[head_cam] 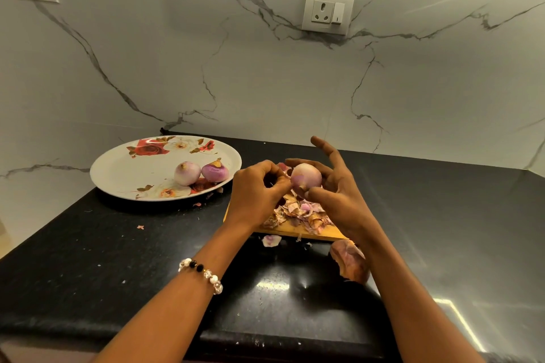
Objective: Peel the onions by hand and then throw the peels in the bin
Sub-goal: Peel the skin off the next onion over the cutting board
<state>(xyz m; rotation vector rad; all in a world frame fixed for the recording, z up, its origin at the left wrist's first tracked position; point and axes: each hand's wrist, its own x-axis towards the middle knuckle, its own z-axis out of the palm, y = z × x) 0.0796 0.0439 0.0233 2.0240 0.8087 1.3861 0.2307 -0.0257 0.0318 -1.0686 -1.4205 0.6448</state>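
My right hand [339, 188] holds a mostly peeled, pale pink onion [306, 175] between thumb and fingers, above a wooden cutting board [298, 233]. My left hand [259, 186] has its fingers curled and pinches the skin at the onion's left side. A heap of dry onion peels [298, 212] lies on the board under both hands. Two peeled onions [202, 172] rest on a floral plate [124, 174] to the left. An unpeeled brown onion [351, 264] lies on the counter near my right forearm.
The black counter [118, 259] carries scattered peel flakes and one loose peel piece [271, 240] before the board. A marble wall with two sockets [327, 10] stands behind. No bin is in sight.
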